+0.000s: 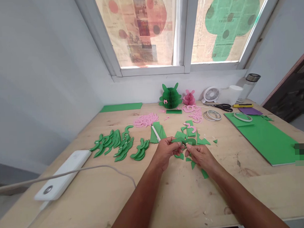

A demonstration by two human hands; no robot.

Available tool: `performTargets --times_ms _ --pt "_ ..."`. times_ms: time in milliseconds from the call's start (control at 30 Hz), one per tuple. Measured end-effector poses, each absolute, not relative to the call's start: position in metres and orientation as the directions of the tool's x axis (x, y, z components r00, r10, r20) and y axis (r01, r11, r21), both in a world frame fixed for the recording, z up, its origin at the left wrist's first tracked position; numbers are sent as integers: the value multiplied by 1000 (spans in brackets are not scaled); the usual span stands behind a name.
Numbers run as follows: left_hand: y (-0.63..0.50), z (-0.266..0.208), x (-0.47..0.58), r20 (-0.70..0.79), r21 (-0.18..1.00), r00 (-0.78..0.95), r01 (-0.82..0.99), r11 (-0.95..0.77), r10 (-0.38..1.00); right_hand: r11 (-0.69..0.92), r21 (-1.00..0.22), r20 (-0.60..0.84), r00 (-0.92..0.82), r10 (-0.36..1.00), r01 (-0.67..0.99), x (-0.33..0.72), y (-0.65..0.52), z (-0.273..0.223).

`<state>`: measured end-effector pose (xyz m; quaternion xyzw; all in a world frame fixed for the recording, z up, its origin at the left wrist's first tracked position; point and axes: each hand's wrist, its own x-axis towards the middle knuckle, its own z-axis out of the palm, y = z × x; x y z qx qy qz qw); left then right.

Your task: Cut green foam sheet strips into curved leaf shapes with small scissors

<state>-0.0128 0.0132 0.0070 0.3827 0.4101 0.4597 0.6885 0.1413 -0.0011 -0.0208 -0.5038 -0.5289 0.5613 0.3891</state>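
Observation:
Between my two hands is a curved green paper cutout (191, 141), pinched at its near edge. My left hand (167, 150) closes its fingers on the left part, and my right hand (199, 154) pinches the right part, with the fingertips almost meeting. Green paper scraps (202, 139) lie beneath and around the hands. Just left of my left hand, a white pen (156, 133) rests on folded green paper (163, 133). Farther left are piles of wavy green cutouts (124, 148). Pink cutouts (146, 120) lie heaped behind them.
At the back stand a green paper honeycomb figure (170, 97), a smaller pink one (189, 98), a small fan (211, 94) and a bottle (249, 87). Scissors (223, 107), tape rolls (213, 115), a yellow cutter (242, 105) and green sheets (267, 136) are right. A cabled power bank (63, 175) lies left.

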Motion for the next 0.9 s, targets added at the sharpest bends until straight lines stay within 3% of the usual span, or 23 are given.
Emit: performTargets --times_ms 900 --pt "16 8 -18 -242 911 263 -271 312 934 -121 -981 -150 -202 968 149 142 1 -23"
